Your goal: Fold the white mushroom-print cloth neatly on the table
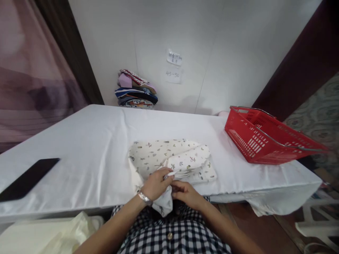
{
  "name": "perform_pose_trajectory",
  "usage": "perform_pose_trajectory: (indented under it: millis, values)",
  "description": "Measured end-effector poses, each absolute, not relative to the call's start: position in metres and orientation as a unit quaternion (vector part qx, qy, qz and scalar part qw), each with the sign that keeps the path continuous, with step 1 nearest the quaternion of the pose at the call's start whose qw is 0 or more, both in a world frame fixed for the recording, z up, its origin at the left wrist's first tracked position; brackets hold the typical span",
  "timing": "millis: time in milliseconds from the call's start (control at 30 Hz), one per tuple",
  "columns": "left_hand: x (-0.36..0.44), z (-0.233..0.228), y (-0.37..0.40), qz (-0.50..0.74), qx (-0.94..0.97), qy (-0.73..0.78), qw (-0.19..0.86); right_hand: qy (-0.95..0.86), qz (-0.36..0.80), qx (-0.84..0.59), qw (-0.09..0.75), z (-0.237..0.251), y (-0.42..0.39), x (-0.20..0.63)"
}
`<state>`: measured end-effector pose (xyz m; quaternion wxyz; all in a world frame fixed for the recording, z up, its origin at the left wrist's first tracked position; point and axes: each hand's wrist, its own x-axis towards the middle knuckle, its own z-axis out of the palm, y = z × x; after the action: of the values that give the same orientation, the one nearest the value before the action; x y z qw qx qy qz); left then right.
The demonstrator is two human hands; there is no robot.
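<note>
A white cloth item with a small leaf-like print lies bunched and partly folded at the table's near edge, with one corner hanging over it. Just what kind of item it is cannot be made out. My left hand, with a silver band at the wrist, grips the gathered cloth between thumb and fingers. Close beside it, my right hand has its fingers bent and closed at the same gathered edge. Some of its fingertips are hidden by the fabric and the other hand.
A red plastic basket with metal handles stands at the right of the white-covered table. A black phone-like slab lies at the left. Folded fabrics are stacked against the back wall. Below the left edge is a pale bag.
</note>
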<state>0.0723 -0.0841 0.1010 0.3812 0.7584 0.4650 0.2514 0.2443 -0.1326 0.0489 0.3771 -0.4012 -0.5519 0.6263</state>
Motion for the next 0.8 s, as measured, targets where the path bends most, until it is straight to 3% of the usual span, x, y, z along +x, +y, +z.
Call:
perform_pose_trajectory:
  millis: [233,400,567,800]
  values:
    - [0.04,0.104,-0.074,0.371,0.528,0.485,0.591,-0.238,0.602,-0.469,0.6,0.053,-0.122,0.304]
    - [0.034,0.103,-0.078,0.392,0.45,0.494,0.632,-0.169,0.564,-0.428,0.686,0.053,-0.109,0.324]
    - [0.026,0.094,-0.073,0.43,0.389,0.519,0.627,-0.189,0.511,-0.428,0.721,0.058,-0.099,0.329]
    - [0.007,0.114,-0.05,0.547,0.166,0.531,0.626,-0.207,0.489,-0.422,0.735,0.073,-0.102,0.331]
